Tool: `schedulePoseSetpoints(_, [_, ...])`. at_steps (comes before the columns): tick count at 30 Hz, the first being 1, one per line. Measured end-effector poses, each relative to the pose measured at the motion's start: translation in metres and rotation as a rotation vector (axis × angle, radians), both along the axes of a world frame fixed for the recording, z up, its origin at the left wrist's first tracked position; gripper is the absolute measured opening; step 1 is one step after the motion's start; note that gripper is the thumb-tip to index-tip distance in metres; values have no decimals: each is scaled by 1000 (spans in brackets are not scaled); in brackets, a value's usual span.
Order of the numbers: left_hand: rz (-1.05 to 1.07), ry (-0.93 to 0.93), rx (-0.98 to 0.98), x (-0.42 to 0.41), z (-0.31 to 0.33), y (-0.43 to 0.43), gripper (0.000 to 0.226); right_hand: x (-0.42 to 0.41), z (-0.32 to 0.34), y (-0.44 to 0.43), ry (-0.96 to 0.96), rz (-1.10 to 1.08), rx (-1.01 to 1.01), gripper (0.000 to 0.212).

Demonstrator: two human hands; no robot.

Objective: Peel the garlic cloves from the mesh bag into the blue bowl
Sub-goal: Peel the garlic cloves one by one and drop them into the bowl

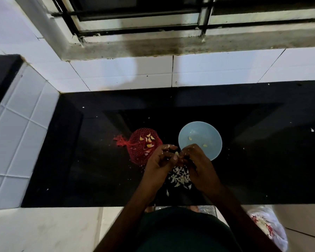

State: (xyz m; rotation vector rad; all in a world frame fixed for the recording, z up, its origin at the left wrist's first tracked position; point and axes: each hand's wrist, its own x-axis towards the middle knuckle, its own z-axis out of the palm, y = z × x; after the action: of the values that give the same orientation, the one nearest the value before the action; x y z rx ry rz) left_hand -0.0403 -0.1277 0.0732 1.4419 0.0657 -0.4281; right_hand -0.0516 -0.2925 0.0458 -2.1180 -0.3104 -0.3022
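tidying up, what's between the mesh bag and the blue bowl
Head view: bare black counter between mesh bag and blue bowl; the left hand juts into its near end.

Counter [262, 151], right of the blue bowl [207, 135] and beyond it to the tiled wall [207, 70]: dark surface with scattered flecks, open for passage. Left of the bowl: red mesh bag [144, 148], just beside it, with a narrow gap between. Near side of the bowl: left hand [160, 164] and right hand [198, 164] pinching one garlic clove [176, 153] at the rim, heap of peels [179, 177] under them.
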Motion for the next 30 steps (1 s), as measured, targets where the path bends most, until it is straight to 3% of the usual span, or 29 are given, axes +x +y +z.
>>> schedulePoseSetpoints(7, [-18,-104,111,4,-11,3,26,-1,0,-3,54,20,74,33])
schedulePoseSetpoints(12, [-5,-15,479,18,-51,36,17,-3,-16,-14,227,-156,165,19])
schedulePoseSetpoints(16, [-38,42,640,21,-69,38,12,-2,-47,-14,346,-232,53,14])
schedulePoseSetpoints(23, [-116,-44,685,21,-88,20,16,11,-47,1,370,-173,-137,26])
schedulePoseSetpoints(26, [-71,11,588,22,-80,13,11,14,-50,-2,444,-188,-136,18])
schedulePoseSetpoints(30, [-138,-32,638,26,-86,11,15,17,-48,-5,370,-192,-348,15])
